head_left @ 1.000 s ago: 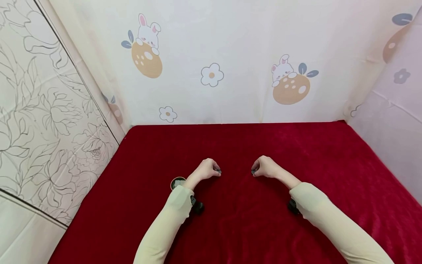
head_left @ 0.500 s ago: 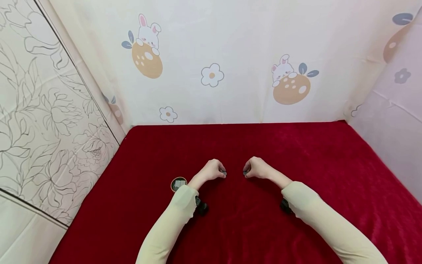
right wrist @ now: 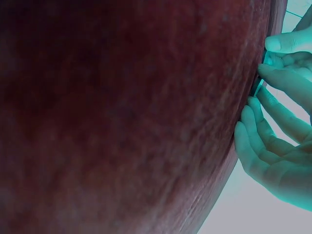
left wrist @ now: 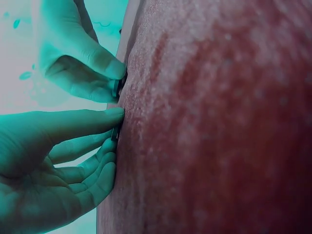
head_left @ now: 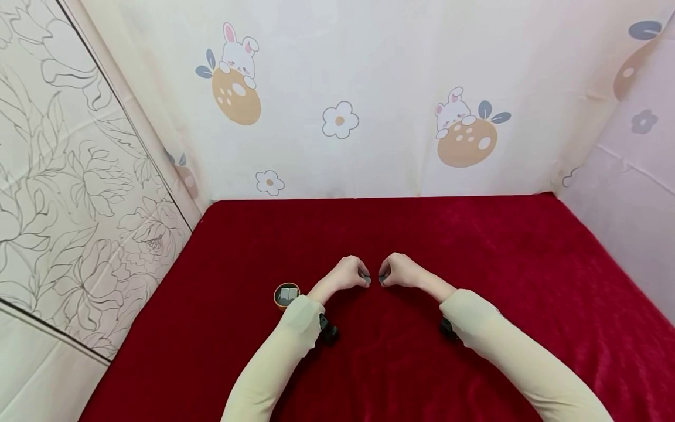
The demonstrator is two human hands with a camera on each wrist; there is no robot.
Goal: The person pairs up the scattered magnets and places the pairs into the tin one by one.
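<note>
My left hand [head_left: 345, 274] pinches a small, flat, grey piece [head_left: 368, 280] between thumb and fingers, close over the red cloth. Facing it, my right hand [head_left: 402, 271] pinches a similar grey piece [head_left: 381, 280]. A narrow gap separates the two pieces in the head view. The left wrist view shows the left hand's piece [left wrist: 115, 133] edge-on as a thin dark disc or tile, right at the cloth. Fingertips hide most of both pieces. Beside the left forearm stands a small orange-rimmed bowl [head_left: 280, 306] with light grey square pieces [head_left: 288, 294] inside.
A red velvety cloth [head_left: 448, 234] covers the table. Behind it hangs a pale curtain [head_left: 390, 70] printed with rabbits and flowers. A floral-patterned panel [head_left: 79, 176] stands along the left side. Black wrist cameras hang below both sleeves.
Both hands have moved inward toward each other over the cloth, each with its grey piece. The bowl, partly covered by the left forearm before, now shows more fully.
</note>
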